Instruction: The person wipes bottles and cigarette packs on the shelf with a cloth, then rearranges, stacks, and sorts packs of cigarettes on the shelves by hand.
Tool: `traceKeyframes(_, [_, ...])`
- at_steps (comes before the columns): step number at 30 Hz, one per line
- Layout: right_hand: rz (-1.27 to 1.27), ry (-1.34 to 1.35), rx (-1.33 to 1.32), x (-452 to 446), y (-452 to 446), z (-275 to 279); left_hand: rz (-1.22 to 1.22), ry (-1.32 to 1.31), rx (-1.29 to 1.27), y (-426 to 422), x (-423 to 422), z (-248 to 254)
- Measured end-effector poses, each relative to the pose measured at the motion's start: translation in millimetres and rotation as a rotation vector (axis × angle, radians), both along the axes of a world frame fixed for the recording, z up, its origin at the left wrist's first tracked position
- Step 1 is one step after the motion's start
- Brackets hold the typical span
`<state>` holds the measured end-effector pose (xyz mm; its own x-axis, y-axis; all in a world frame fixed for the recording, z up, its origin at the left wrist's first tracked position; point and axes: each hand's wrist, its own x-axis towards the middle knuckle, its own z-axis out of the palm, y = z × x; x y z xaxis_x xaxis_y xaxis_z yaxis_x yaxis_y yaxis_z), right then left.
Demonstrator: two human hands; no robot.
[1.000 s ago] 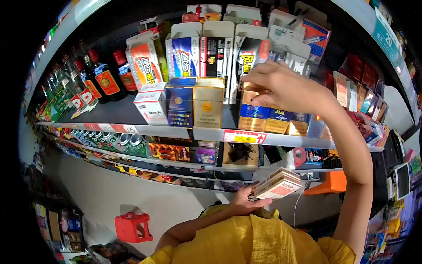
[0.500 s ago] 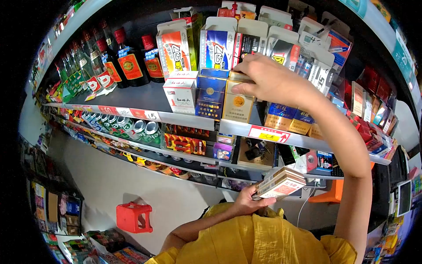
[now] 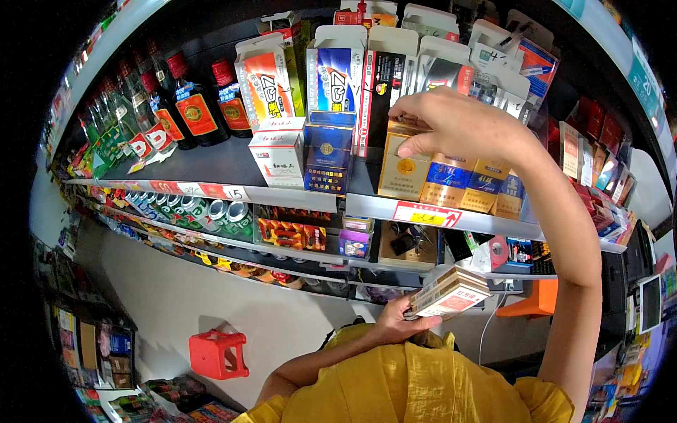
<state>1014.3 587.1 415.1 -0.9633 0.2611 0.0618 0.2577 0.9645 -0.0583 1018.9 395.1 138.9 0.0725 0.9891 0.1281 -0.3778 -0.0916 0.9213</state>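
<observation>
My right hand [image 3: 462, 130] reaches over the upper shelf, its fingers and thumb closed on the top of a gold cigarette pack [image 3: 404, 169] standing upright at the shelf's front. Right beside that pack stand blue-and-gold cigarette packs [image 3: 449, 176]. To its left, across a gap, are a dark blue cigarette pack [image 3: 328, 151] and a white cigarette pack [image 3: 278, 156]. Low in front of my body, my left hand [image 3: 400, 321] grips a small stack of cigarette packs [image 3: 450, 292], the top one white with a reddish label.
Opened display boxes [image 3: 336, 74] stand in a row behind the packs. Dark bottles with red caps [image 3: 194, 106] are at the shelf's left. Cans [image 3: 217, 211] fill the shelf below. A red stool [image 3: 217, 352] stands on the floor, and an orange stool [image 3: 532, 299] is at right.
My right hand has slid the gold pack rightward along the shelf, away from the dark blue pack and up against the blue-and-gold ones. My left hand stays in place with its stack.
</observation>
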Motion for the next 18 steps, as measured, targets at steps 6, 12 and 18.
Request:
traceKeyframes(6, [0.132, 0.178, 0.174, -14, -12, -8, -0.005, 0.035, -0.086, 0, 1, -6])
traceKeyframes(12, [0.124, 0.171, 0.074, -61, -25, -21, 0.01, 0.064, -0.027, -1, -2, -8])
traceKeyframes(18, [0.024, 0.071, 0.082, -69, -28, -16, 0.076, -0.025, -0.008, -6, -3, -4])
